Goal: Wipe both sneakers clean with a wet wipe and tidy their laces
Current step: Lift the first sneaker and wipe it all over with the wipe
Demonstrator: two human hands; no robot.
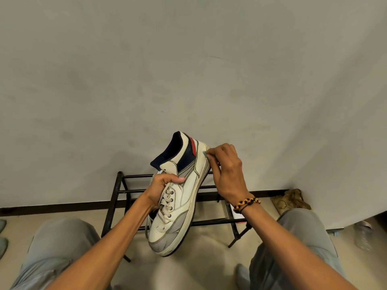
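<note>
While the left hand [165, 186] grips the sneaker [180, 197] aloft, right fingers [211, 152] pinch a wipe [204, 153]; hard scrubbing could twist it loose.

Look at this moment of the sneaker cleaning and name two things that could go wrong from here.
1. The left hand holds the sneaker in the air by its lace area alone; pressure from wiping at the heel could twist it loose.
2. The right hand pinches only a small bit of wipe, so it may slip or clean little.
3. A loose lace dangles and could snag the black rack.
</note>
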